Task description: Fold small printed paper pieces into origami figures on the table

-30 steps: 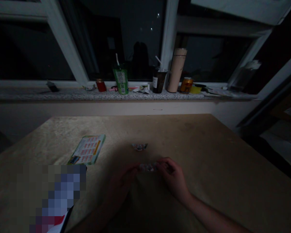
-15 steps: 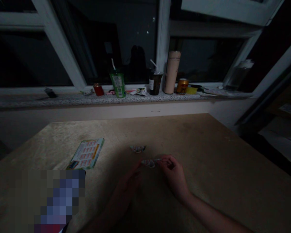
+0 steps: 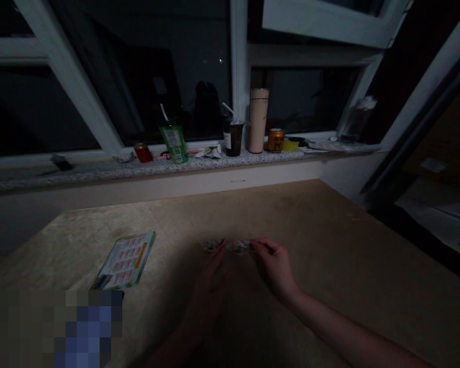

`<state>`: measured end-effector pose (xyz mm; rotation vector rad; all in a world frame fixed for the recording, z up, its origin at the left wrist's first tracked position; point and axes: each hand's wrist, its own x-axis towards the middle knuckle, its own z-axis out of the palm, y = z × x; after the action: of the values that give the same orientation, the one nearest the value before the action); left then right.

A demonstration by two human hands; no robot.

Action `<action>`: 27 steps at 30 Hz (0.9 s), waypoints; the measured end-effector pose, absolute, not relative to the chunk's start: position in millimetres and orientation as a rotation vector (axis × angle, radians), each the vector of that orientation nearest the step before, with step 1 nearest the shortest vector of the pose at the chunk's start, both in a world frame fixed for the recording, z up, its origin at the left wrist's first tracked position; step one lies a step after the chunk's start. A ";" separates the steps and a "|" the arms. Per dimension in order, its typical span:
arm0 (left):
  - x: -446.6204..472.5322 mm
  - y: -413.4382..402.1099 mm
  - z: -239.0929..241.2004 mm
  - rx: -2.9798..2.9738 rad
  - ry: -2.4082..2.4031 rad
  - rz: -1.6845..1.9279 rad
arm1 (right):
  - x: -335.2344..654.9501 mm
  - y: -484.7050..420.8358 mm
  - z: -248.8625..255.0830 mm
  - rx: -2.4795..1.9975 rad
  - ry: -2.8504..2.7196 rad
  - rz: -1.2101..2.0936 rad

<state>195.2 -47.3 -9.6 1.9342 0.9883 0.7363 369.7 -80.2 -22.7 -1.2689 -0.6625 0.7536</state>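
Note:
Two small folded printed paper pieces lie close together on the table. The right folded paper piece (image 3: 238,247) is a shallow, boat-like shape with a pale edge, and its right end is pinched between the thumb and fingers of my right hand (image 3: 276,267). My left hand (image 3: 211,286) rests in shadow, fingers stretched forward, its fingertips by the gap between the two pieces. The left folded paper piece (image 3: 211,244) is partly behind those fingertips. Dim light hides how exactly the left fingers touch either piece.
A printed flat booklet or box (image 3: 125,259) lies left on the table (image 3: 310,220), with a pixelated bluish object (image 3: 94,327) nearer me. Along the windowsill (image 3: 199,164) stand a green cup (image 3: 174,143), a dark cup (image 3: 233,139), a pink flask (image 3: 258,120) and a gold can (image 3: 276,140).
The right paper piece has moved forward, from in front of the other piece to its right side. Both hands moved forward with it. The camera view shifted slightly.

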 end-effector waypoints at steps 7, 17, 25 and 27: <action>212.6 -39.0 -19.0 1.965 0.986 0.810 | 383.9 -60.1 -27.0 -1.283 -0.706 0.717; 217.9 -37.5 -22.1 2.072 1.097 0.795 | 388.9 -52.7 -32.7 -1.329 -0.811 0.671; 219.7 -34.9 -24.2 2.194 1.273 0.640 | 389.8 -51.1 -32.6 -1.400 -0.933 0.607; 219.9 -35.1 -25.2 2.204 1.287 0.611 | 389.7 -51.6 -32.5 -1.421 -0.965 0.598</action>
<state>219.9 -35.1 -25.2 2.2044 1.2866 0.6113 389.7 -51.6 -32.5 -1.4214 -0.9647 0.5979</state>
